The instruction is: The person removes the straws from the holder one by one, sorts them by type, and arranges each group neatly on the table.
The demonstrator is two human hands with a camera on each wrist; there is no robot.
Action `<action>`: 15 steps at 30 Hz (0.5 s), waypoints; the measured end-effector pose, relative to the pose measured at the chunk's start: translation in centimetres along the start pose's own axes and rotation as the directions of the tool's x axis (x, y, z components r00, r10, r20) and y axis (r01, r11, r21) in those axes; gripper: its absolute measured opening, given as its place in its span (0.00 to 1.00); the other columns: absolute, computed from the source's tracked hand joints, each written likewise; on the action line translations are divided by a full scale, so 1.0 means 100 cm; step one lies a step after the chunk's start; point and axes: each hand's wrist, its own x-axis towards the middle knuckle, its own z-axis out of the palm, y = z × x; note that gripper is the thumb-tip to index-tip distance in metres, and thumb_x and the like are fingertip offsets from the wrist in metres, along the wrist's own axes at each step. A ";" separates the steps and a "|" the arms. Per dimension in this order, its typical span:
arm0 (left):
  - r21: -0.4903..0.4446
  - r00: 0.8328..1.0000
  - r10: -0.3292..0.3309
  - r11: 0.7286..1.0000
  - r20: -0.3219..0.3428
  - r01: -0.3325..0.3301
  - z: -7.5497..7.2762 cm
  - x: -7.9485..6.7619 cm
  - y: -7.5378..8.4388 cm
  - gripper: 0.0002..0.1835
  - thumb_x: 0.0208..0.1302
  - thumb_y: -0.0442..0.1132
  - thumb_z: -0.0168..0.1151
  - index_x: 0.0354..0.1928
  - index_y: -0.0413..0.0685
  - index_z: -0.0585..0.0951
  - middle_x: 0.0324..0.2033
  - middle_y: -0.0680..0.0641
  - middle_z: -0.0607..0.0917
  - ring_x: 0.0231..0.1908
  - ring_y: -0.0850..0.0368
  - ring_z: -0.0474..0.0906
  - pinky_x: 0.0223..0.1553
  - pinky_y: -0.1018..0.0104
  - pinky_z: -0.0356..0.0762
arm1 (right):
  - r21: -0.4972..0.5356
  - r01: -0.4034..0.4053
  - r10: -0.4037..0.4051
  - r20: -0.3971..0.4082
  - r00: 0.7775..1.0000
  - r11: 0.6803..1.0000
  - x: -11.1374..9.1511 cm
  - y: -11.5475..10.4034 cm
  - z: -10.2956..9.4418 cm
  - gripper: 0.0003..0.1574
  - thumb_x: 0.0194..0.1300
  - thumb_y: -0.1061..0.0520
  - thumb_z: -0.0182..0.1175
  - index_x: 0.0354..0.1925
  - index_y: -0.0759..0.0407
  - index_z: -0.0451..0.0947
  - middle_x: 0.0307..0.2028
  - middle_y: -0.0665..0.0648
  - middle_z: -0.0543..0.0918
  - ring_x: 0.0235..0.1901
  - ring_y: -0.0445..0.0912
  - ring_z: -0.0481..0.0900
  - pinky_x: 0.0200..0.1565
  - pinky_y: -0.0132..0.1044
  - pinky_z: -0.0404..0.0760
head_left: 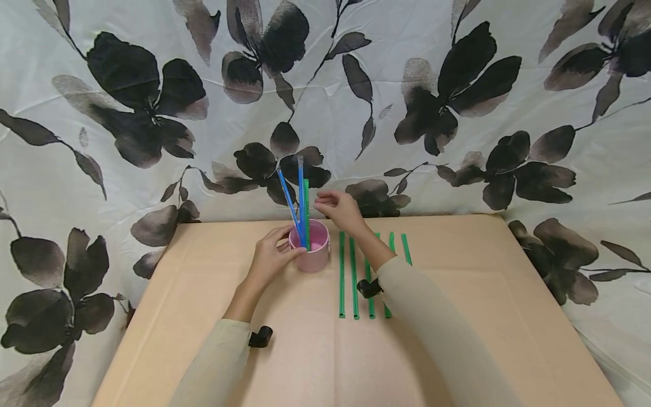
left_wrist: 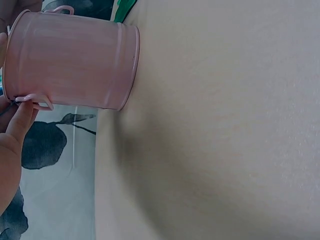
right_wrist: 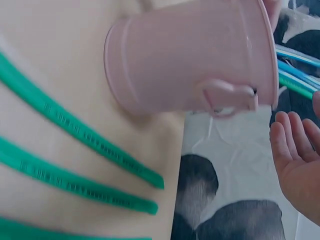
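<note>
A small pink bucket [head_left: 312, 261] with side handles stands near the table's back edge. My left hand [head_left: 272, 255] holds it at the rim from the left, thumb across the front; in the left wrist view a finger lies at one handle [left_wrist: 42, 101]. Two blue straw-like sticks [head_left: 287, 195] and one green straw-like stick [head_left: 307, 209] stand in the bucket, leaning slightly. My right hand [head_left: 339, 209] is raised just right of the green stick, fingers loosely extended with nothing in them. In the right wrist view its open palm [right_wrist: 302, 170] shows beside the rim.
Several green straw-like sticks [head_left: 354, 282] with dark lettering lie side by side on the table [head_left: 473, 265], right of the bucket; my right forearm [head_left: 407, 288] covers part of them. Behind the table hangs a white cloth [head_left: 351, 130] with dark flowers.
</note>
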 end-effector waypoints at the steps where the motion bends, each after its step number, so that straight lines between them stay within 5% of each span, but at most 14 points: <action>1: 0.000 1.000 0.002 1.000 0.002 -0.002 0.000 0.000 0.000 0.36 0.56 0.37 0.80 0.67 0.38 0.78 0.59 0.37 0.81 0.62 0.40 0.80 0.59 0.59 0.84 | 0.002 -0.001 0.001 0.003 1.000 1.000 0.001 -0.001 0.003 0.27 0.71 0.54 0.67 0.64 0.62 0.78 0.55 0.60 0.87 0.55 0.51 0.86 0.57 0.42 0.89; 9: 0.007 1.000 0.007 1.000 0.010 -0.007 -0.001 0.001 0.000 0.36 0.57 0.38 0.79 0.67 0.39 0.78 0.58 0.38 0.81 0.62 0.41 0.80 0.59 0.58 0.84 | -0.006 0.011 -0.011 0.008 1.000 1.000 0.011 -0.011 0.020 0.25 0.71 0.55 0.68 0.62 0.64 0.78 0.51 0.63 0.87 0.53 0.53 0.86 0.56 0.40 0.89; 15: 0.001 1.000 0.007 1.000 0.015 -0.007 -0.002 0.004 -0.002 0.35 0.57 0.38 0.79 0.67 0.39 0.78 0.59 0.38 0.82 0.62 0.41 0.79 0.60 0.57 0.84 | -0.018 0.012 -0.013 -0.022 1.000 1.000 0.016 -0.012 0.025 0.19 0.70 0.59 0.68 0.56 0.66 0.80 0.44 0.63 0.87 0.44 0.52 0.87 0.44 0.34 0.90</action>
